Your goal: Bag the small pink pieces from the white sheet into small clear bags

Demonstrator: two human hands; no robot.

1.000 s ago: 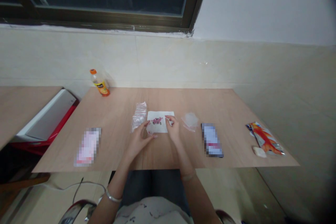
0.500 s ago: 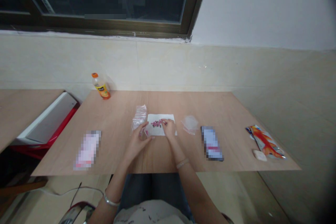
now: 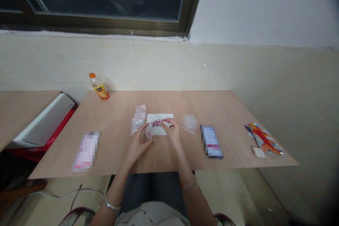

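- Grip first: on my feed, the person's left hand is clamped on a small clear plastic bag, with the thumb and fingers closed around its edge.
- The right hand has its thumb and fingertips drawn together at the edge of the pink pieces. I cannot tell whether they are pinching one.
- The pink pieces lie in a small cluster on a white paper sheet, which sits near the middle of the wooden tabletop. They are too small for me to identify.
- The small clear plastic bag is at the paper's near left corner, just beside the cluster.
- To the left of the paper, a stack of clear plastic bags lies just beside it.
- To the right, a loose clear plastic bag lies near the paper.
- Farther out are two pixelated packages, one on the left and one on the right.
- At the right end, a colourful foil packet lies beside a small white bar.
- An orange-capped juice bottle stands at the back left corner, against the tiled wall.
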